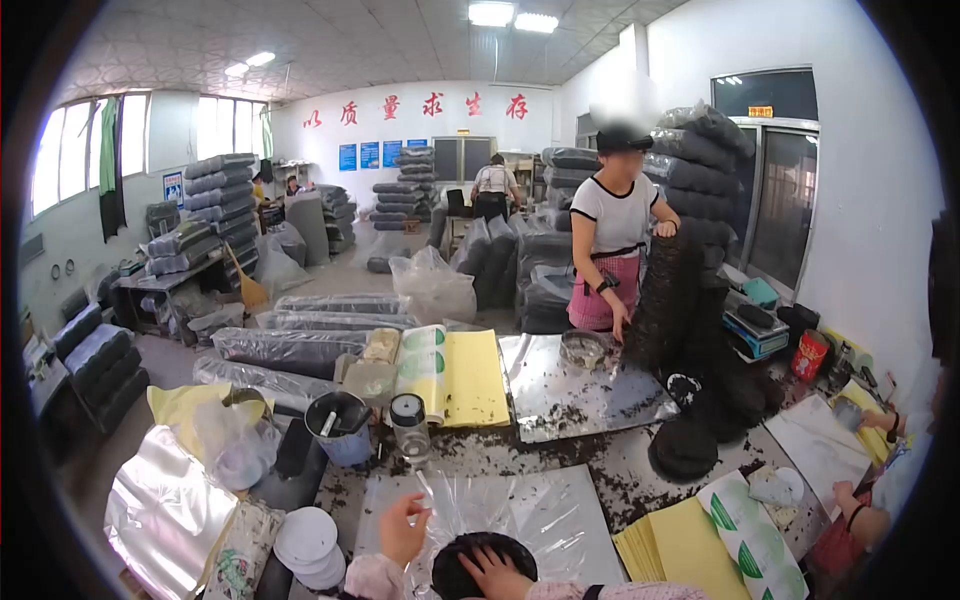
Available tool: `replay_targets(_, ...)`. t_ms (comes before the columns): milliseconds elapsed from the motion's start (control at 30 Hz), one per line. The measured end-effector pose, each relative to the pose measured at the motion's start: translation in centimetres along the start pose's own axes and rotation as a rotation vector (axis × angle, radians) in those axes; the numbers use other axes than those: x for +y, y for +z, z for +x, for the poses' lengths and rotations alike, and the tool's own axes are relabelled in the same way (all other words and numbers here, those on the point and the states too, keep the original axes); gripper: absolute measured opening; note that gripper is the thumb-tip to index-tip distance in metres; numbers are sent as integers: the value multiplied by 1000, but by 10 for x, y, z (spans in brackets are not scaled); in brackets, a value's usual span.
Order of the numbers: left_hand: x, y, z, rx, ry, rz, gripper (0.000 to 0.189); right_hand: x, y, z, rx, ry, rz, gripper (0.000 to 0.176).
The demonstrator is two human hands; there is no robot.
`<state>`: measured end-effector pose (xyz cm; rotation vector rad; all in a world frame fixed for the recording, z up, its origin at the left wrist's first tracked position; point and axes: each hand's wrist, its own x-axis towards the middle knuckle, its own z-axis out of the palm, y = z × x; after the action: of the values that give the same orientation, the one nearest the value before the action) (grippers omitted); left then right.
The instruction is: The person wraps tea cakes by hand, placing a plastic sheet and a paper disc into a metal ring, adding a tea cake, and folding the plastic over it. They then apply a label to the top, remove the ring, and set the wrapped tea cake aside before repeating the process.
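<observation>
A round black disc-shaped bundle (455, 568) lies on clear plastic film (500, 505) at the bottom centre, over a pale board (572, 505). My right hand (493, 575) rests on the disc, its fingers spread across the top. Just left of the disc, my left hand (405, 528) is raised at the film's edge with thumb and fingers bent together; what lies between them is too small to make out. A glass jar (410, 428) stands beyond my hands.
Yellow sheets (680, 545) lie at right, white round discs (307, 540) and a bucket (340, 430) at left. Across the table, a person (612, 220) holds a tall dark stack (662, 295) beside a metal sheet (540, 390). Another person's hands (860, 510) are at far right.
</observation>
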<state>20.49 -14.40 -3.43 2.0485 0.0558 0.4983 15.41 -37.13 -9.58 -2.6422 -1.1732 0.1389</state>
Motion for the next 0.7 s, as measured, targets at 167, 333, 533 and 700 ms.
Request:
replay_targets(167, 13, -28, 5, 154, 146, 27, 46, -1, 15, -3, 44, 4, 139, 108)
replay_targets(333, -67, 11, 4, -130, -506, -91, 64, 5, 14, 3, 44, -8, 109, 108)
replay_targets(533, 32, -64, 8, -36, -99, -265, 52, -3, 12, 1, 8, -12, 175, 107)
replay_targets(700, -129, -33, 40, -372, -687, -1073, 55, -7, 7, -4, -21, 10, 246, 110)
